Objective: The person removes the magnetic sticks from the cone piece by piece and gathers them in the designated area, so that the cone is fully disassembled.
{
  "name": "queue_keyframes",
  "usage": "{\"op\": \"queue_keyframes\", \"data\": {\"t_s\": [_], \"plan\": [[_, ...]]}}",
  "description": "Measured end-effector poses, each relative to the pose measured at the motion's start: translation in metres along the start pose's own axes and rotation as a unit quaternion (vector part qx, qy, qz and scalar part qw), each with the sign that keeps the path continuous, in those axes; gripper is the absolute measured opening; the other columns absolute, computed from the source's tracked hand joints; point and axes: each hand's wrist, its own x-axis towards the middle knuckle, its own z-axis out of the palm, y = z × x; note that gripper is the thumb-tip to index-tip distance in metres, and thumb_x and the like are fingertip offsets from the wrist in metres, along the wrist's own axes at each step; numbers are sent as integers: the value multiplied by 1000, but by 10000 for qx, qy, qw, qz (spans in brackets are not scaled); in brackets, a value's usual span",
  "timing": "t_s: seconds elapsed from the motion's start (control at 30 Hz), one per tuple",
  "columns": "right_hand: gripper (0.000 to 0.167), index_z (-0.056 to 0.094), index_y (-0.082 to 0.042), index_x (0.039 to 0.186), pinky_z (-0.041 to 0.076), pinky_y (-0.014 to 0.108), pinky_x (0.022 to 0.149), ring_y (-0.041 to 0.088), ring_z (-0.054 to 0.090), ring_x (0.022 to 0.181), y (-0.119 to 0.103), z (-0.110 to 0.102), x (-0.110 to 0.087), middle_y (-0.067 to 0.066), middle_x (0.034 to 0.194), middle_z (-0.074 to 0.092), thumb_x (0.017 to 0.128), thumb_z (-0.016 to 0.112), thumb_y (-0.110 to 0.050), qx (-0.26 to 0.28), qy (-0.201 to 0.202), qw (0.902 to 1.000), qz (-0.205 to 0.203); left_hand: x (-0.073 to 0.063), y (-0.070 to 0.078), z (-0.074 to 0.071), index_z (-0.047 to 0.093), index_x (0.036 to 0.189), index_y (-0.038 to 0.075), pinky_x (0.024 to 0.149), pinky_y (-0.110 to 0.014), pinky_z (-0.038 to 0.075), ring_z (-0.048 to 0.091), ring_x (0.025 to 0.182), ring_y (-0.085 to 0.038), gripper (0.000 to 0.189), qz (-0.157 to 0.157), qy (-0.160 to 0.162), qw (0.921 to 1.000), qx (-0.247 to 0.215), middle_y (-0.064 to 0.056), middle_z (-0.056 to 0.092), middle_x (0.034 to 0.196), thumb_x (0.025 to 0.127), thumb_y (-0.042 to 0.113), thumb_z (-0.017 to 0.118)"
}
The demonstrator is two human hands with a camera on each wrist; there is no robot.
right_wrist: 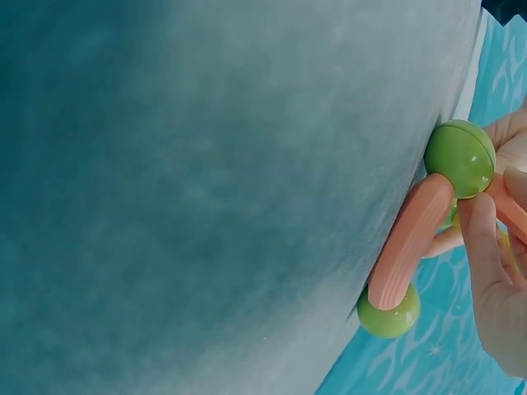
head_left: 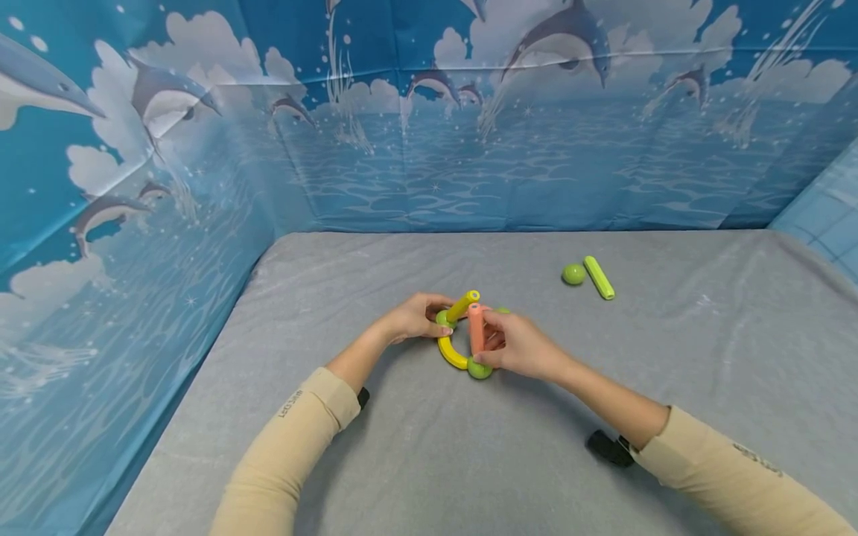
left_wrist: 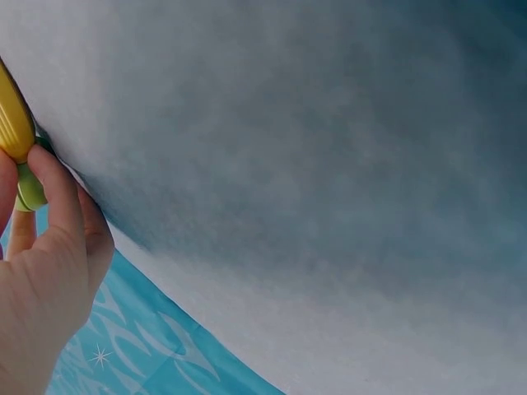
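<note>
Green balls and curved rods form a ring on the table in the head view. At its left, my left hand [head_left: 414, 318] pinches a green ball [head_left: 445, 320], from which a yellow rod [head_left: 462, 305] sticks up. My right hand [head_left: 523, 348] grips an upright coral rod [head_left: 477, 327] whose lower end meets the front green ball [head_left: 479, 368]. A curved yellow rod [head_left: 450, 354] links these two balls. In the right wrist view, a curved coral rod [right_wrist: 412, 243] runs to another green ball [right_wrist: 389, 313], mostly hidden behind my right hand in the head view.
Farther back on the right, a loose green ball [head_left: 573, 274] lies beside a straight lime rod [head_left: 599, 278]. Grey cloth covers the table [head_left: 375, 461]. Behind it and along the left hangs a blue dolphin curtain [head_left: 429, 171].
</note>
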Motion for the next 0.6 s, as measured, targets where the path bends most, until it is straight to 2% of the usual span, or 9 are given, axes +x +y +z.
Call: {"op": "queue_keyframes", "data": {"t_s": [0.27,0.47,0.6], "plan": [[32,59,2,106,51,23,63,17,64,80,0,1,0,6,91,62,78,73,-2,-171,73,9996,-197,0,0,-1,50,133,4,70,-23,49,54,93,-19,52,-1,-40,10000,23,-15,53,127,84,-3,66],[45,54,7,120,52,25,63,18,62,81,2,-3,0,9,94,62,79,72,0,47,73,9998,-155,1,-1,-1,51,133,3,71,-25,50,54,94,-20,52,15,-17,9999,106,-15,54,125,84,-2,66],[47,54,6,122,53,29,68,20,62,81,4,-10,1,9,94,63,79,71,0,235,227,9994,-66,1,0,-1,51,133,4,73,-26,50,55,98,-21,52,-11,34,9999,163,-15,55,125,84,-3,67]]}}
